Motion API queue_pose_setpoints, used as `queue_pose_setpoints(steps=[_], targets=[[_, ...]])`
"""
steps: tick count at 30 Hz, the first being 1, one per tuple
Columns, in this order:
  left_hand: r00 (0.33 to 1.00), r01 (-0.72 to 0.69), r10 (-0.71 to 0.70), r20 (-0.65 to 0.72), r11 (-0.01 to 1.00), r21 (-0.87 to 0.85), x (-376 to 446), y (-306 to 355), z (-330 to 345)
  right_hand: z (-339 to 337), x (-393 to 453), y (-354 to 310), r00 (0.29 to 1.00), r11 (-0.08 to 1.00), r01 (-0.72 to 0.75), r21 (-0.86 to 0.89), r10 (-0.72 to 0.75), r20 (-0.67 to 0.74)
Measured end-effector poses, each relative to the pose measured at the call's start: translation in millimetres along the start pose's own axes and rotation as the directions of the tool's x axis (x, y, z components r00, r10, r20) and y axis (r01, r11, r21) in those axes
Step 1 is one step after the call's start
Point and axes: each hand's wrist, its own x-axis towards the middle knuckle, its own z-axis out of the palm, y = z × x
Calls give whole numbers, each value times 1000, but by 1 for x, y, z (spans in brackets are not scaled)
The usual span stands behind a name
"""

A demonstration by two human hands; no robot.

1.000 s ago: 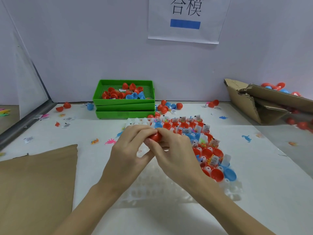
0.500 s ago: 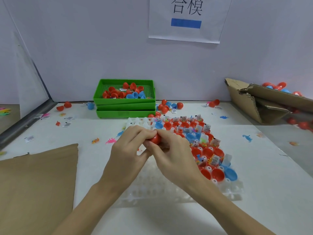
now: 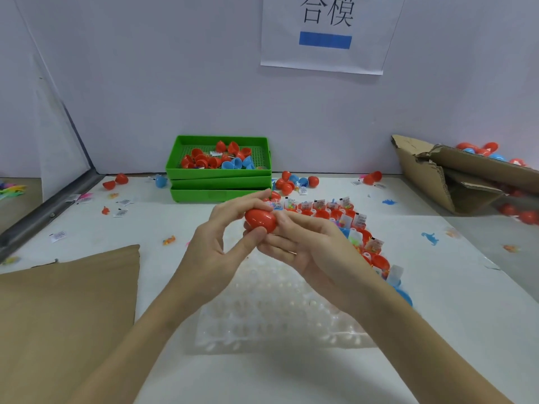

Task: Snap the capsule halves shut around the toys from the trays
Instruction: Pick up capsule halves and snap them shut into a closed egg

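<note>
A red capsule (image 3: 260,220) is held up above the tabletop (image 3: 455,301), right in the middle of the view, and it is caught between both hands. The left hand (image 3: 217,243) is curled round it, fingers over the top and thumb pressed up from beneath, so that grip is closed on the capsule. The right hand (image 3: 306,249) is met on the other side; its fingertips are laid against the capsule's right end and its fingers are curled in under it, so that grip is on the capsule too. The capsule is seen as one closed egg shape, lying on its side; no seam can be made out.

Below the hands, a clear tray (image 3: 274,316) is spread flat on the tabletop. Its far right part is filled with red and blue halves (image 3: 379,260) and small packets (image 3: 360,220). Behind it, green trays (image 3: 220,182) are stacked against the wall, and the top one is loaded with more loose halves. A torn box (image 3: 455,182) is seen at the right, brown card (image 3: 67,316) at the left, and a sign (image 3: 325,33) is hung on the wall.
</note>
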Motion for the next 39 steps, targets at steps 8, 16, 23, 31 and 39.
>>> queue_pose_setpoints(steps=[8,16,23,31,39], targets=[[999,-12,13,-32,999,41,-5,1,9,-2,3,3,1000,994,-4,106,2,23],[996,-26,29,-81,999,35,-6,2,13,7,1,8,992,965,-105,240,84,94],[1000,-24,24,-15,1000,4,-6,1,9,11,1,10,990,961,-119,249,94,107],[997,-55,55,-47,998,-3,-8,-3,9,11,1,14,991,961,-134,240,123,61],[996,-57,57,-62,998,-3,-9,-5,14,11,2,14,987,957,-163,238,159,37]])
